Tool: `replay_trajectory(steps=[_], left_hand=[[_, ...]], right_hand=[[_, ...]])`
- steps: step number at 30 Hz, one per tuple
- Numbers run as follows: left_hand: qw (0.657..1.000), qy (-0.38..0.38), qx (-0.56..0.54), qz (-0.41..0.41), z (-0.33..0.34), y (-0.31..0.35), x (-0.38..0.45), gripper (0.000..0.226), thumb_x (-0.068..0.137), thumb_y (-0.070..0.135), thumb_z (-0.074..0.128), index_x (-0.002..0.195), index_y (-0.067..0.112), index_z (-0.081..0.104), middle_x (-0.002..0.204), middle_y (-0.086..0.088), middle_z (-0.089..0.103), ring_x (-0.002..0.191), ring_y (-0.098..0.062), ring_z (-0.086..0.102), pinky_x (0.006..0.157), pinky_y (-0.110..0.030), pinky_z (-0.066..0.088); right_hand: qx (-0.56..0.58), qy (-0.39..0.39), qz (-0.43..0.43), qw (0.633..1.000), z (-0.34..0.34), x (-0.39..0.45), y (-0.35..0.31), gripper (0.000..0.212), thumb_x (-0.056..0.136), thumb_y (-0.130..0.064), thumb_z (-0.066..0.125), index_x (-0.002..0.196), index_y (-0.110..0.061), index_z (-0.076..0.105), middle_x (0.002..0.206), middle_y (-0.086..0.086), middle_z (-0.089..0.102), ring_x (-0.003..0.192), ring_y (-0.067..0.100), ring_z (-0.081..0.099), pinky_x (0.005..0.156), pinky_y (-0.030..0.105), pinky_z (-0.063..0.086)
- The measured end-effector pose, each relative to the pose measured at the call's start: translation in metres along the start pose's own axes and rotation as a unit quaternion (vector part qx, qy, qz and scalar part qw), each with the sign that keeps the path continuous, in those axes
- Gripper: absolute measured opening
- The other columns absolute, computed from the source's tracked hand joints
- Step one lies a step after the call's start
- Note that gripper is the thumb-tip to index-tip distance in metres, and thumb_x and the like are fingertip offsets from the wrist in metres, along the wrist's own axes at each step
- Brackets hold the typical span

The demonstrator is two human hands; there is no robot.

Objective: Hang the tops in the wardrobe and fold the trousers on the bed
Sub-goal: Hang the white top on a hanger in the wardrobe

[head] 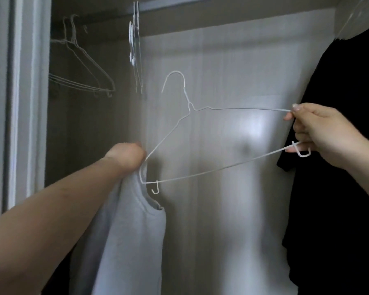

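Setting: home, bedroom wardrobe [222, 60] interior. Evidence: hanging rail [179, 6] across top w/ empty white wire hangers [83, 60] at left, more bunched near centre [135, 50]; pale panelled back wall; door frame [19, 103] at left edge; black garment [339, 145] hung at right; grey top [124, 241] held up inside.

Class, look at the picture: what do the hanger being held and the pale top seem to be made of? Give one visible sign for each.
The hanger looks like thin metal wire with a white coating: slender, twisted at the neck, bent into small hooks. The pale top looks like soft matte knit fabric, perhaps cotton: it drapes in loose folds and has a ribbed neckline; the fibre can't be told.
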State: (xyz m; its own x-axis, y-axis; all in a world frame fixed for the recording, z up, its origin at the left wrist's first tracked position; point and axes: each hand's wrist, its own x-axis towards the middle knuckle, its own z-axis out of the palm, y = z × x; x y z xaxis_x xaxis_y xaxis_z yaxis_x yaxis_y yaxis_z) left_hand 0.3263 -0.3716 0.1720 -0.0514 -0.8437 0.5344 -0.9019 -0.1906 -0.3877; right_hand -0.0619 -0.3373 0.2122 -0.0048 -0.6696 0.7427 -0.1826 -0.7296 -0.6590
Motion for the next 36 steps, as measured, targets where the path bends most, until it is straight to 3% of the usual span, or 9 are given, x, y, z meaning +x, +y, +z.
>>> replay_trajectory(steps=[7, 10, 15, 19, 25, 30, 33, 36], left_hand=[[0.971, 0.006, -0.235, -0.041, 0.004, -0.003, 0.010, 0.029, 0.091, 0.010, 0.052, 0.112, 0.018, 0.071, 0.118, -0.011, 0.065, 0.112, -0.027, 0.059, 0.091, -0.028, 0.044], [0.968, 0.008, -0.251, -0.017, 0.004, -0.005, 0.012, 0.031, 0.090, 0.006, 0.052, 0.114, 0.017, 0.070, 0.119, -0.010, 0.066, 0.112, -0.025, 0.059, 0.085, -0.024, 0.041], [0.967, -0.011, -0.254, 0.017, 0.006, -0.002, 0.011, 0.045, 0.086, -0.005, 0.046, 0.124, 0.012, 0.063, 0.131, -0.012, 0.056, 0.122, -0.026, 0.051, 0.100, -0.024, 0.034], [0.947, -0.017, -0.320, 0.001, 0.003, 0.007, 0.009, 0.051, 0.082, -0.010, 0.043, 0.124, 0.011, 0.063, 0.130, -0.011, 0.058, 0.121, -0.023, 0.053, 0.094, -0.019, 0.036], [0.872, -0.005, -0.489, -0.030, -0.010, 0.026, 0.012, 0.047, 0.085, -0.010, 0.045, 0.119, 0.015, 0.065, 0.108, -0.002, 0.063, 0.094, -0.013, 0.058, 0.069, -0.013, 0.041], [0.787, -0.001, -0.617, -0.006, -0.026, 0.049, 0.013, 0.045, 0.088, -0.008, 0.038, 0.109, 0.019, 0.067, 0.108, -0.005, 0.066, 0.086, -0.011, 0.059, 0.078, -0.022, 0.048], [0.731, -0.004, -0.682, 0.008, -0.034, 0.059, 0.012, 0.040, 0.090, -0.004, 0.039, 0.097, 0.021, 0.068, 0.111, -0.005, 0.066, 0.102, -0.014, 0.060, 0.103, -0.031, 0.044], [0.735, 0.007, -0.678, 0.012, -0.034, 0.061, 0.010, 0.019, 0.092, 0.023, 0.058, 0.099, 0.014, 0.073, 0.113, 0.000, 0.070, 0.113, -0.014, 0.060, 0.109, -0.034, 0.039]], right_hand=[[0.005, -0.004, -0.013, 1.000, 0.012, -0.002, 0.012, 0.033, 0.099, -0.032, 0.045, 0.072, -0.022, 0.061, 0.044, -0.015, 0.033, 0.037, 0.002, 0.027, 0.046, 0.031, 0.056], [-0.007, 0.012, -0.030, 0.999, 0.009, -0.002, 0.012, 0.033, 0.099, -0.031, 0.045, 0.072, -0.022, 0.061, 0.044, -0.016, 0.035, 0.037, 0.001, 0.030, 0.048, 0.034, 0.058], [-0.002, 0.028, -0.055, 0.998, -0.002, 0.000, 0.006, 0.032, 0.100, -0.033, 0.044, 0.073, -0.023, 0.058, 0.042, -0.016, 0.032, 0.037, 0.001, 0.027, 0.051, 0.035, 0.058], [-0.009, 0.031, -0.064, 0.997, -0.003, -0.001, 0.008, 0.032, 0.100, -0.033, 0.043, 0.074, -0.023, 0.057, 0.042, -0.016, 0.031, 0.038, 0.001, 0.026, 0.051, 0.033, 0.058], [-0.003, 0.033, -0.056, 0.998, 0.004, -0.001, 0.021, 0.034, 0.100, -0.032, 0.043, 0.070, -0.025, 0.058, 0.044, -0.016, 0.033, 0.039, 0.002, 0.027, 0.047, 0.030, 0.057], [-0.015, 0.015, -0.034, 0.999, 0.021, -0.001, 0.042, 0.034, 0.099, -0.031, 0.044, 0.069, -0.024, 0.060, 0.041, -0.017, 0.036, 0.034, 0.001, 0.030, 0.043, 0.029, 0.054], [-0.022, 0.004, -0.015, 1.000, 0.029, -0.003, 0.057, 0.037, 0.098, -0.034, 0.045, 0.066, -0.026, 0.063, 0.043, -0.018, 0.038, 0.034, 0.001, 0.033, 0.043, 0.028, 0.052], [-0.015, 0.001, -0.004, 1.000, 0.029, -0.003, 0.069, 0.037, 0.097, -0.036, 0.046, 0.065, -0.030, 0.065, 0.045, -0.017, 0.039, 0.035, 0.001, 0.034, 0.044, 0.028, 0.051]])
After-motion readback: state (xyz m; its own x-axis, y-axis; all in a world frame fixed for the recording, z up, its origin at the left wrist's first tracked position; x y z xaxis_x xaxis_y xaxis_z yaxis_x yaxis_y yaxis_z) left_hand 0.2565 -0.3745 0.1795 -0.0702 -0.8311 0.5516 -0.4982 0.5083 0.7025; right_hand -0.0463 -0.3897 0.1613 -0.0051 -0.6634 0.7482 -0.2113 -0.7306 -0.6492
